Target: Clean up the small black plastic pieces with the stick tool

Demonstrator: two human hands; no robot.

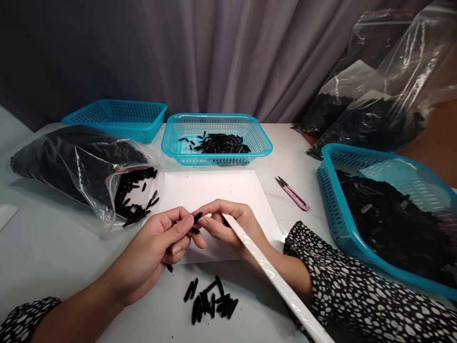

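Note:
My left hand (160, 243) is curled, pinching a small black plastic piece (197, 216) between thumb and forefinger, with more black pieces tucked in the palm. My right hand (228, 226) meets it over a white sheet (210, 190), fingers pinched at the same piece, and also grips a long white strip (274, 278) that runs back towards me. A small pile of black pieces (210, 302) lies on the table just below the hands.
Turquoise baskets stand around: an empty one (117, 116) at back left, one (216, 138) with black pieces in the middle, a full one (378, 209) at right. An open bag of pieces (82, 166) lies left. Pink snips (293, 193) lie right of the sheet. More bags (378, 95) stand at back right.

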